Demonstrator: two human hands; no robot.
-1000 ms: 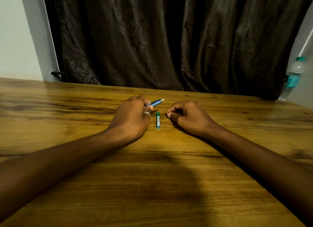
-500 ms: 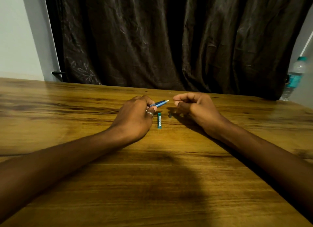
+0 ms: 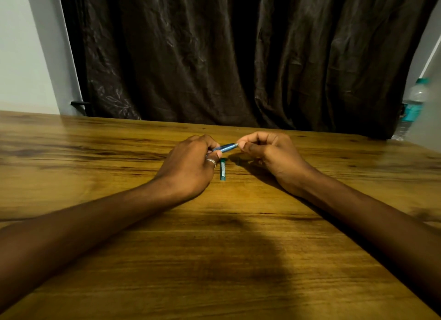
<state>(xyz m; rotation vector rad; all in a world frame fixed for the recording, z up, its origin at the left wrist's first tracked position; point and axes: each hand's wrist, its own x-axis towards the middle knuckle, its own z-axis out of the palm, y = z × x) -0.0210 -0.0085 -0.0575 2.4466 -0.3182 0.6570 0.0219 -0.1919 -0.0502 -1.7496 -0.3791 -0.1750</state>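
Both ends of a blue pen (image 3: 225, 147) held.
Left hand (image 3: 191, 164) grips the barrel, right hand (image 3: 269, 152) pinches the tip; teal tube (image 3: 223, 169) lies between them on the tabletop (image 3: 214, 248).

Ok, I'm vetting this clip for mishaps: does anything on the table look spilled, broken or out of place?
Nothing stands out. The left hand grips the blue pen, the right hand pinches its tip, a teal tube lies flat on the table between them, and a water bottle stands upright far right.
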